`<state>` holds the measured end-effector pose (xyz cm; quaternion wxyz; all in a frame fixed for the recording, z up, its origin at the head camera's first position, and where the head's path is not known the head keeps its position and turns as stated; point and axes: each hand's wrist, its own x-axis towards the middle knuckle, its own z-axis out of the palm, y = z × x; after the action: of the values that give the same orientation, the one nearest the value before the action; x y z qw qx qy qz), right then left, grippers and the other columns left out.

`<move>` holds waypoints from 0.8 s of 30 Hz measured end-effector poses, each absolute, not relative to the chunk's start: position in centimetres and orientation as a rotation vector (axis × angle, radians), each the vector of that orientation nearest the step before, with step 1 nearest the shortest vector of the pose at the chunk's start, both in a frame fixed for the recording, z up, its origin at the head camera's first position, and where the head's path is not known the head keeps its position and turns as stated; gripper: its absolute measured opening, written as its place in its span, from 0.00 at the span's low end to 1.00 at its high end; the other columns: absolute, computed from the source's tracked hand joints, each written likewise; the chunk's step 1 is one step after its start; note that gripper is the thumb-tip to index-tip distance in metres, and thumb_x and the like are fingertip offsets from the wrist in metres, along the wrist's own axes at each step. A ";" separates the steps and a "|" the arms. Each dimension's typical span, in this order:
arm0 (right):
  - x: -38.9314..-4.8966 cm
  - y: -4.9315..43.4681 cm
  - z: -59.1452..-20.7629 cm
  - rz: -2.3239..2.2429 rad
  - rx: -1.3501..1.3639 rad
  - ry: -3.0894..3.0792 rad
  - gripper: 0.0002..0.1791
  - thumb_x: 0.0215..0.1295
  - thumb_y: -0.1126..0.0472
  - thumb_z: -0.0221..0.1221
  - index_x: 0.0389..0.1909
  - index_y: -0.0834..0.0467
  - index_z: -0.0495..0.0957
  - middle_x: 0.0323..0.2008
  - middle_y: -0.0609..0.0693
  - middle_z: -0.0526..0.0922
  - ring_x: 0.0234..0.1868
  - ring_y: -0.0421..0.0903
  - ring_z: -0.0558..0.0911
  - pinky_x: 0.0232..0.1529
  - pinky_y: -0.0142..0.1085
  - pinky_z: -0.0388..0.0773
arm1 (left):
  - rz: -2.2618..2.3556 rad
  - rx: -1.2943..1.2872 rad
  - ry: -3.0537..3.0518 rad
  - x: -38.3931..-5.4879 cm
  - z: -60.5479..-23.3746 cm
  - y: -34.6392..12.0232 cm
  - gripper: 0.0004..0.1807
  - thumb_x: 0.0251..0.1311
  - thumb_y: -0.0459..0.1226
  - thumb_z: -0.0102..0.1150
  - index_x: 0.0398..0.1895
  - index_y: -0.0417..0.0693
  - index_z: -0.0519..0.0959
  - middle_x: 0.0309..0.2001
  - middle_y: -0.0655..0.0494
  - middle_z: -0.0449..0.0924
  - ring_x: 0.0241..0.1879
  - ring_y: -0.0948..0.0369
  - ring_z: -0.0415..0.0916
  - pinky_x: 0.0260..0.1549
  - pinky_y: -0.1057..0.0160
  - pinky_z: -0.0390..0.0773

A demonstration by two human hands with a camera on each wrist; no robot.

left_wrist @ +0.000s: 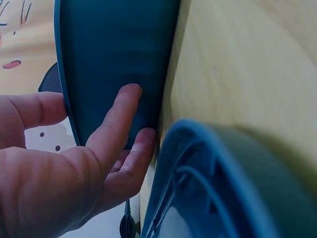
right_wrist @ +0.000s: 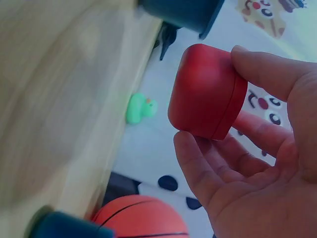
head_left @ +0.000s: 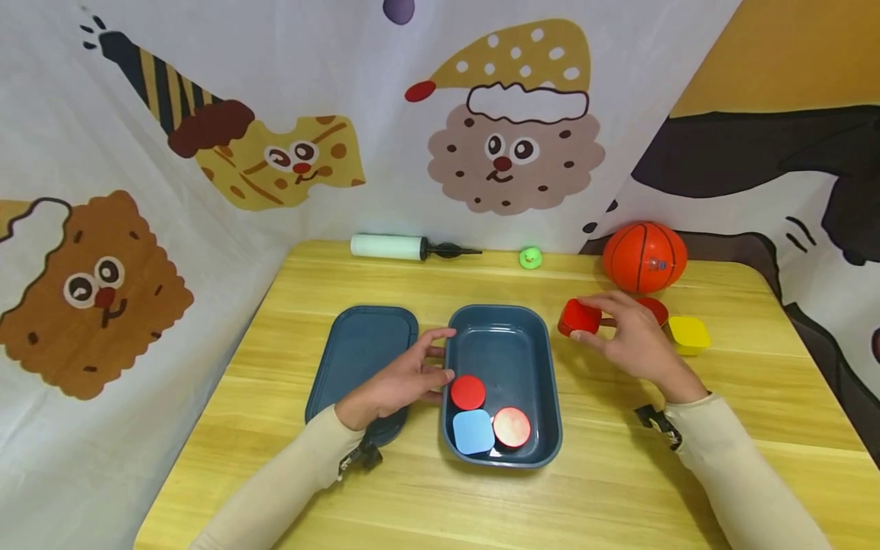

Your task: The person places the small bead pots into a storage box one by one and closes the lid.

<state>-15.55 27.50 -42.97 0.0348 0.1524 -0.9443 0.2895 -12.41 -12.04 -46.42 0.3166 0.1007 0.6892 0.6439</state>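
My right hand (head_left: 638, 340) holds a small red rounded-square container (head_left: 577, 318) between thumb and fingers, raised beside the blue-grey box (head_left: 504, 359). In the right wrist view a lid seam runs round the red container (right_wrist: 205, 91). Against the box's left wall (left_wrist: 114, 49) my left hand (head_left: 406, 378) rests with its fingers extended. At the near end inside the box are a red round container (head_left: 468, 392), a light-blue square-topped one (head_left: 473, 432) and a pale-topped round one with a red rim (head_left: 512, 427).
Left of the box lies its flat lid (head_left: 367, 347), partly under my left hand. Right of my right hand are another red container (head_left: 655, 309) and a yellow one (head_left: 690, 334). Along the back are a hand pump (head_left: 390, 247), a green toy duck (head_left: 530, 257) and an orange ball (head_left: 645, 257).
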 end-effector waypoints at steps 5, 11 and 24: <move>-15.1 26.0 -42.6 0.912 0.520 -2.828 0.32 0.62 0.56 0.76 0.65 0.61 0.81 0.61 0.59 0.80 0.55 0.60 0.82 0.52 0.62 0.86 | 1.696 0.285 1.814 -12.4 -46.4 -12.1 0.41 0.77 0.33 0.57 0.85 0.60 0.50 0.74 0.35 0.61 0.56 0.51 0.82 0.51 0.48 0.88; -14.1 24.1 -42.2 0.931 0.577 -2.789 0.30 0.61 0.54 0.77 0.63 0.58 0.82 0.58 0.54 0.83 0.53 0.54 0.82 0.49 0.58 0.87 | 1.700 0.300 1.802 -12.3 -46.0 -12.1 0.41 0.77 0.33 0.56 0.85 0.58 0.49 0.74 0.33 0.60 0.54 0.51 0.82 0.52 0.47 0.88; -12.2 19.9 -42.6 1.004 0.785 -2.829 0.35 0.52 0.51 0.82 0.63 0.53 0.84 0.54 0.45 0.82 0.50 0.44 0.81 0.42 0.41 0.87 | 1.714 0.286 1.795 -12.4 -46.3 -12.1 0.40 0.77 0.33 0.57 0.84 0.63 0.52 0.74 0.35 0.62 0.55 0.51 0.83 0.51 0.47 0.88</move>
<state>-12.25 19.89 -42.58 0.0191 0.2530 -0.9115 0.3236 -12.41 -12.12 -46.33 0.3160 0.1086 0.6817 0.6509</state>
